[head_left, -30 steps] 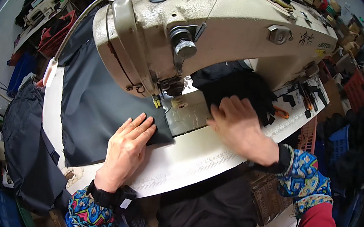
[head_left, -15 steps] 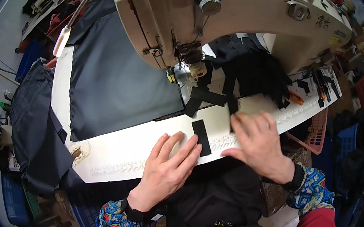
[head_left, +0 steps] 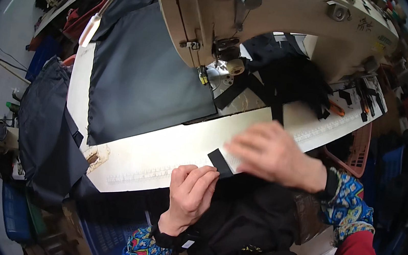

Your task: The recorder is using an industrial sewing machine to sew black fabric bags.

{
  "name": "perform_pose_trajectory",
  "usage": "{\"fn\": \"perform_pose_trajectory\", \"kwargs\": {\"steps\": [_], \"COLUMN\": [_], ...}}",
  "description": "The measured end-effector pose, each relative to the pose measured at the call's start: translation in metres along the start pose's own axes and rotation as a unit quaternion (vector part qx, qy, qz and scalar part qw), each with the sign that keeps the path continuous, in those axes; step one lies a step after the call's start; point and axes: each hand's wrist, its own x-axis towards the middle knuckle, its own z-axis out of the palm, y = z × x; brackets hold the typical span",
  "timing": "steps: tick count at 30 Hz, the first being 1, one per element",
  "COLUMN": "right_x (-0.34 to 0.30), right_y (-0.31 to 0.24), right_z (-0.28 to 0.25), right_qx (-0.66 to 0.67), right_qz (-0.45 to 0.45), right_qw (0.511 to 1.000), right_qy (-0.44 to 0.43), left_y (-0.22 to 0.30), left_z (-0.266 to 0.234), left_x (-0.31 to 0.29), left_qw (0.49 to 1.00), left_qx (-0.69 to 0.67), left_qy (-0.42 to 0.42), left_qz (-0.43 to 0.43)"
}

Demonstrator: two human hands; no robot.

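Note:
At the table's front edge, my left hand (head_left: 188,193) has its fingers drawn together on a short black fabric strip (head_left: 219,159). Part of that strip lies on the white table, and its near end sits at the edge. My right hand (head_left: 275,155) hovers just right of the strip, its fingers smeared by motion, so what they hold cannot be made out. Beyond both hands stands a beige sewing machine (head_left: 300,24). A large dark fabric panel (head_left: 151,77) spreads left of its needle. Loose black strips (head_left: 258,91) lie right of the needle.
A black heap of strips (head_left: 298,78) fills the space under the machine arm. An orange-handled cutter (head_left: 337,109) lies to its right. Dark fabric (head_left: 49,128) hangs off the table's left side. A pink basket (head_left: 352,152) stands below the right edge.
My left fingers, stretched flat before, have curled onto the black strip, which now sits nearer the front edge. My right hand has swung left toward it. The view has shifted slightly.

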Motion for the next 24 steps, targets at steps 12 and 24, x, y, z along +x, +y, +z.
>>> {"fn": "perform_pose_trajectory", "kwargs": {"steps": [12, 24], "right_x": [-0.018, -0.012], "right_y": [-0.046, -0.054], "right_z": [0.02, 0.008], "right_qx": [0.057, 0.788], "right_qz": [-0.161, 0.399], "right_qw": [0.967, 0.47], "right_qy": [0.189, -0.004], "left_y": [0.026, 0.024], "left_z": [-0.012, -0.009], "left_x": [-0.013, -0.011], "left_qw": [0.627, 0.478], "left_qx": [-0.588, -0.716], "left_qy": [0.05, 0.034], "left_qz": [-0.509, -0.507]}}
